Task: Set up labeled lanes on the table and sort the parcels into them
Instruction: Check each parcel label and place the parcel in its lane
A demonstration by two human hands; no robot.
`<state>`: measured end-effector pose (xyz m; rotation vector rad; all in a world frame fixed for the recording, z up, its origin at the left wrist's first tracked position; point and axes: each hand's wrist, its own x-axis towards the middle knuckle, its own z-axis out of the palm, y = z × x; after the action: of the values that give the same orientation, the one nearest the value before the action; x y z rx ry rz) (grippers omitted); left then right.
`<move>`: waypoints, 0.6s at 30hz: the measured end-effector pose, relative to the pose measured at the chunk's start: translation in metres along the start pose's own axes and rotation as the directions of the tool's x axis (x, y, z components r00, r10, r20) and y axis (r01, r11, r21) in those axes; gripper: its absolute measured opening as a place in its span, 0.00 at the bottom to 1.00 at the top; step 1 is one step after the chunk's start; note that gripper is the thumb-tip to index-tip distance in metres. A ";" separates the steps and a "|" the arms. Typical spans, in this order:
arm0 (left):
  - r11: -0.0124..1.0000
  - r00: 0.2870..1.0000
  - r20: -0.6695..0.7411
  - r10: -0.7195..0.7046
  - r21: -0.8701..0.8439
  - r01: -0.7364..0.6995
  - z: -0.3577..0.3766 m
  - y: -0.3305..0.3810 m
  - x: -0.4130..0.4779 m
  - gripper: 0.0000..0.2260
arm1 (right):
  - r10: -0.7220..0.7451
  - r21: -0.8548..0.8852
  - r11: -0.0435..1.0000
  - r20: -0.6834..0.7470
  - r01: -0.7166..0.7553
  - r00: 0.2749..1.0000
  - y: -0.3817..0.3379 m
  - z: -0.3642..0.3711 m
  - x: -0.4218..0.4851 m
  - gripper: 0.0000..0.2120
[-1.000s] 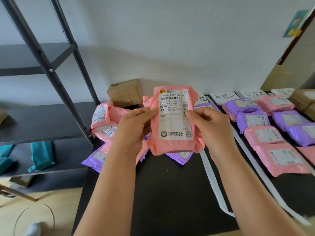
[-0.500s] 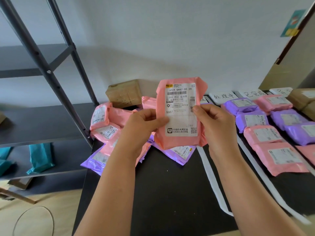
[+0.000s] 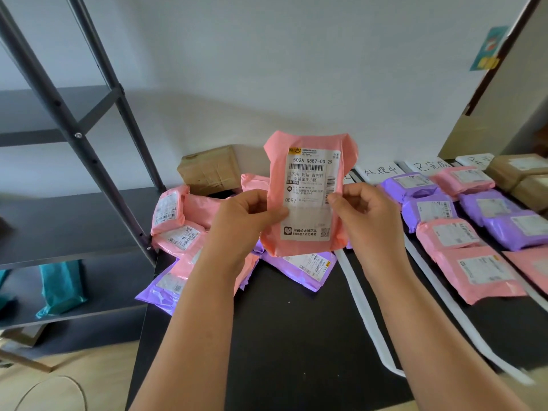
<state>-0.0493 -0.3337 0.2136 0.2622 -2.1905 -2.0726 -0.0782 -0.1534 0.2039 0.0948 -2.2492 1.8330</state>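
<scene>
Fingers of left hand and right hand both pinch the pink parcel by its side edges, thumbs on the label face. Parcel upright at frame centre, label facing camera, held above the worktop. Unsorted pile of pink and purple parcels behind it, centre-left. White strips run along the worktop at right; sorted parcels lie beyond them, below handwritten labels.
</scene>
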 end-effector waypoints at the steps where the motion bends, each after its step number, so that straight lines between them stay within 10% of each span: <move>1: 1.000 1.000 -0.002 0.004 0.009 -0.004 0.000 0.000 0.000 0.06 | -0.006 -0.010 1.000 -0.006 0.006 1.000 0.001 0.001 0.000 0.01; 18: 0.893 0.944 0.329 -0.025 0.431 -0.126 0.048 -0.052 0.011 0.05 | -0.115 -0.576 0.815 -0.272 -0.066 0.955 0.042 -0.035 -0.052 0.19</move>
<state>-0.0672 -0.2913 0.1587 -0.1177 -2.8263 -1.6489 -0.0315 -0.1152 0.1587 -0.2428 -2.4466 0.9811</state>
